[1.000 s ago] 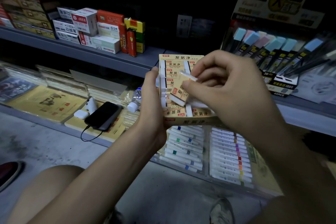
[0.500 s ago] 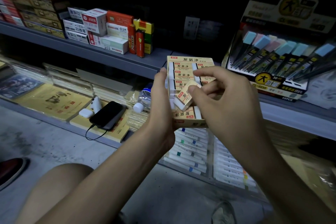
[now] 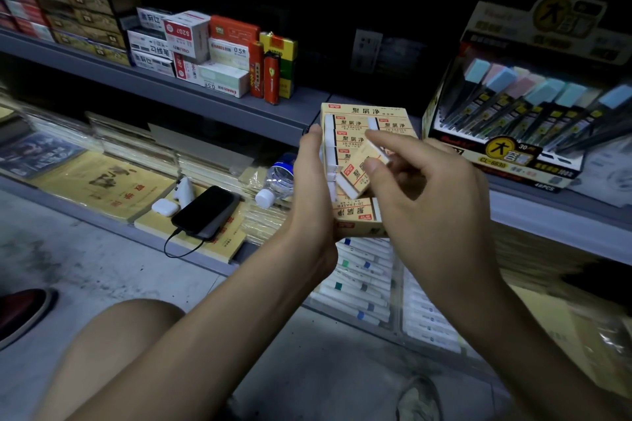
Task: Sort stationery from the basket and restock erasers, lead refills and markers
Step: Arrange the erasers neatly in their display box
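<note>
Cream cardboard eraser box [image 3: 352, 111] stands tilted before the shelf edge, gripped along its left side by the left hand [image 3: 309, 188]. The right hand [image 3: 427, 202] pinches one sleeved eraser [image 3: 357, 173] between thumb and forefinger, just over the box's open face. The eraser's long axis runs lower-left to upper-right, oblique to the level rows, so seating it probably requires turning it level first.

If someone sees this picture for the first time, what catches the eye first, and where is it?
The centre draws the eye: the left hand holds an open yellow eraser box, and the right hand pinches one eraser tilted over its rows. On the shelf at right stands a lead refill display with pastel caps. At lower left lies a black phone.
</note>
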Available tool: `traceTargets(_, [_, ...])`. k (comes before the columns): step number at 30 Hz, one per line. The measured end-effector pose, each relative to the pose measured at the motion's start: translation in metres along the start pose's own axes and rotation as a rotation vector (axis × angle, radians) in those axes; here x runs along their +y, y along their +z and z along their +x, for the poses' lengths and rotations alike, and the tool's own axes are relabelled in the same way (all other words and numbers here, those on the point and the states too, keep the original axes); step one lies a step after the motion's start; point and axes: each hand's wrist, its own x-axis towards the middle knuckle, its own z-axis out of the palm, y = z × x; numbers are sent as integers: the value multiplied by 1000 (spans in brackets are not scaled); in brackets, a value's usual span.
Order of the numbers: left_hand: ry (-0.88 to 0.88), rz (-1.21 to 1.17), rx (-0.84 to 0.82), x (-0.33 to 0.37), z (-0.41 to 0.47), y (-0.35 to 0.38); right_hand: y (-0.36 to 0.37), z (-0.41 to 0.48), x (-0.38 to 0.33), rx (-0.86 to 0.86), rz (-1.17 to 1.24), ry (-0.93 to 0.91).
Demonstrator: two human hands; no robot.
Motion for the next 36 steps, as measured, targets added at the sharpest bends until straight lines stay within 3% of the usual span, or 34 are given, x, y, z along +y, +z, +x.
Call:
traceTargets(11, [3, 0, 14, -1, -2, 4, -6, -2, -8, -13, -156, -19])
traceTargets(21, [-17, 16, 38, 0, -3, 6, -9, 1, -10, -154, -262, 132])
traceTargets(28, [-18, 7, 31, 1, -6, 8, -4, -6, -14, -59, -383, 63])
traceTargets(36, [-12, -7, 17, 3, -9, 7, -25, 4, -11, -252, -186, 230])
